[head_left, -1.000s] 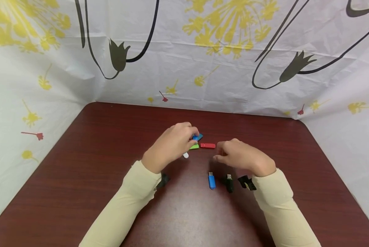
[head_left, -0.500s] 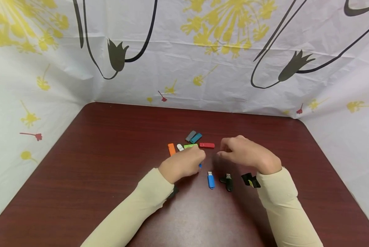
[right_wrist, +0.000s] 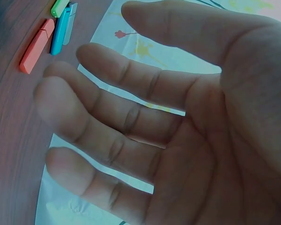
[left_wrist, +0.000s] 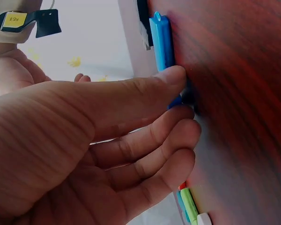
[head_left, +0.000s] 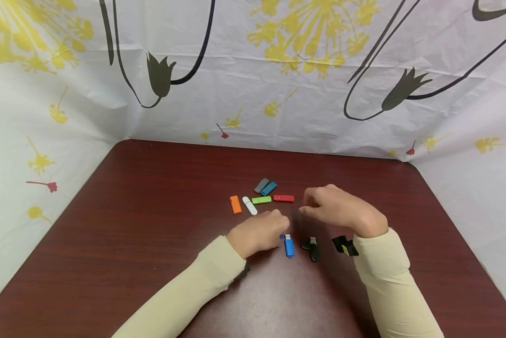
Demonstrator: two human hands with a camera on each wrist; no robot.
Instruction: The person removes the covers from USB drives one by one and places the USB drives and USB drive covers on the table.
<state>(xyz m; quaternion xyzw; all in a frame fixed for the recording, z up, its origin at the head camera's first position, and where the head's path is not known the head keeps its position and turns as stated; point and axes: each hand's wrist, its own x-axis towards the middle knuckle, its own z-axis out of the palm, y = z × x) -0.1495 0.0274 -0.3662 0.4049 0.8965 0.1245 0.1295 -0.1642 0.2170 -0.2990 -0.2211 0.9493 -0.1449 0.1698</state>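
table (head_left: 151, 225) dark red | drives: orange (head_left: 235, 204), white (head_left: 249, 205), green (head_left: 261, 200)

Six caps lie in a loose cluster toward the far middle of the bench (head_left: 151, 197): one orange cap (head_left: 235, 204), one white cap (head_left: 249, 205), one green cap (head_left: 261, 200), one red cap (head_left: 284, 198), one grey cap (head_left: 261, 185) and one teal cap (head_left: 268, 188). Nearer the front edge lie two uncapped USB flash drives: one blue USB drive (head_left: 289, 246) and one black USB drive (head_left: 313, 249). Two hands are in view, one left hand (head_left: 259, 232) and one right hand (head_left: 341, 210).
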